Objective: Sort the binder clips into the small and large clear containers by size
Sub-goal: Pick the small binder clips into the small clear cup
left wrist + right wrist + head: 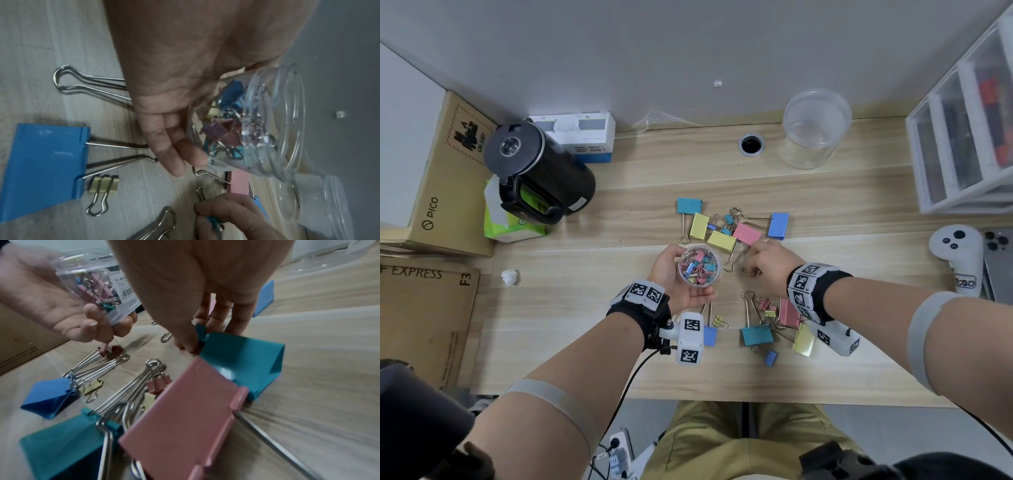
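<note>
My left hand [671, 272] grips the small clear container [700, 265] above the desk, its mouth facing up. Several small coloured clips lie inside the small container [257, 129]. Just to its right, my right hand [762, 263] is low over the desk and pinches a small teal clip [201, 332], whose teal body [213, 221] shows between thumb and finger. The large clear container [815, 130] stands empty at the back right. Large and small clips lie in a far group [729, 229] and a near group [767, 329].
A black kettle [541, 171] and cardboard boxes [431, 178] fill the left side. A clear drawer unit [962, 137], a white controller [959, 257] and a phone [1000, 253] sit at the right. A cable hole [751, 144] lies at the back.
</note>
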The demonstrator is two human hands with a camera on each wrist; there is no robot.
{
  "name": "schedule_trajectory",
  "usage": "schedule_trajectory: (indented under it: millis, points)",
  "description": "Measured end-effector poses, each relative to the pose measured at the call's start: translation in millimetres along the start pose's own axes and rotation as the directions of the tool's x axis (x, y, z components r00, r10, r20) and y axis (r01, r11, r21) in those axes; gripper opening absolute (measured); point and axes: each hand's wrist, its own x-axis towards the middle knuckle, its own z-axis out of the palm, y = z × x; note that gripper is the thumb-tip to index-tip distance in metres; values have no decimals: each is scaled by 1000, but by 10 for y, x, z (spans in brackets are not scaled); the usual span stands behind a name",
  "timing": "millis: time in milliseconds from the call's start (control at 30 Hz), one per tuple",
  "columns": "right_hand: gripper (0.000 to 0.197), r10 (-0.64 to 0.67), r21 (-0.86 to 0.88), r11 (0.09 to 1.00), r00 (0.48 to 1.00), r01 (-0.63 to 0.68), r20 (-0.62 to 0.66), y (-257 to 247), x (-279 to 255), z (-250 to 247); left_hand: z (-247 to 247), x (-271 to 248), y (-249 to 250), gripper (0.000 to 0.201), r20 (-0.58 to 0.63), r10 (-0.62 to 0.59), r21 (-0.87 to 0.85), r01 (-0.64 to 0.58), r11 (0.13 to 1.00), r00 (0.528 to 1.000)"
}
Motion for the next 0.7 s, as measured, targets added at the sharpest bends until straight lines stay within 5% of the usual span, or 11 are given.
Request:
schedule_trajectory:
  millis: [300, 700]
  points:
    - [15, -5, 90, 996, 999, 8, -35, 30, 24, 36, 9, -5, -9, 55, -2, -7, 13, 7, 1000, 1000]
    - [28, 43, 50, 998, 998, -40, -43, 63, 64, 31, 29, 1, 5, 54, 10, -12, 11, 12, 1000, 1000]
